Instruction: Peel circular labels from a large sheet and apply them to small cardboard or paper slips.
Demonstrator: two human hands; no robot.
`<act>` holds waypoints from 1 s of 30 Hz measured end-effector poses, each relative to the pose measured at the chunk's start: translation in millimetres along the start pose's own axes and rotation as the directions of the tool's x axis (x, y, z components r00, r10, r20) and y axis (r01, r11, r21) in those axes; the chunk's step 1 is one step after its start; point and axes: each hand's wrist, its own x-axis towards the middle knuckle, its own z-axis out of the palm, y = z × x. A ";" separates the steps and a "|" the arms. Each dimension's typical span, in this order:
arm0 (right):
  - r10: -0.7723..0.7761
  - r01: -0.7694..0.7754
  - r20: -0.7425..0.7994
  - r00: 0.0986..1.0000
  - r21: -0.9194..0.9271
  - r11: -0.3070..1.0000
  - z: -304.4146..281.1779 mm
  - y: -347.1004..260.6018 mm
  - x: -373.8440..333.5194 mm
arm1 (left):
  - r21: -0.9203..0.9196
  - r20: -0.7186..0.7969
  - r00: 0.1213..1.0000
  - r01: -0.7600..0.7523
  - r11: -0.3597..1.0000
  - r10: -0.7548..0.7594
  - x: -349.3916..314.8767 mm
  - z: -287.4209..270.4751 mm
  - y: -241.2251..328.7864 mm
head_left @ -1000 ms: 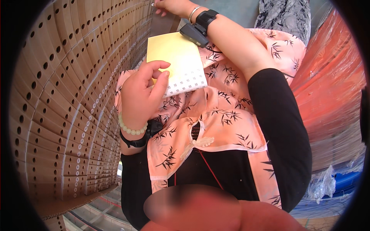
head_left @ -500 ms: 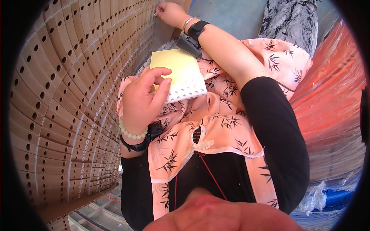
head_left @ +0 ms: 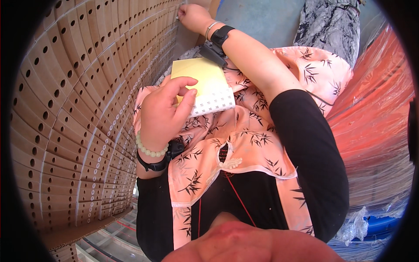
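Note:
My left hand (head_left: 163,109) is closed on a sheet of stickers (head_left: 209,81), with thumb and forefinger curled over its near side. The sheet has a bare yellow part and a white strip bearing rows of small printed labels. Stretched far ahead, my right hand (head_left: 195,18) is closed beside the far end of the stacked brown cardboard boxes (head_left: 100,83). A tiny pale spot shows at its fingertips, too small to name. White round stickers run in lines along some of the boxes.
The boxes rise like a wall along my left side, with dark round holes in their faces. On the right stand goods in orange and clear plastic wrap (head_left: 371,122), with a blue piece (head_left: 384,225) low down. Grey floor (head_left: 262,22) lies ahead.
My right hand has shifted very slightly right and nearer. The left hand and the sticker sheet have hardly moved.

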 end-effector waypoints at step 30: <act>-0.062 -0.046 0.275 0.960 0.369 0.928 17.8 -5.3 -61.1 | 0.060 0.007 0.998 -0.065 0.996 0.065 -4.8 -0.1 -2.9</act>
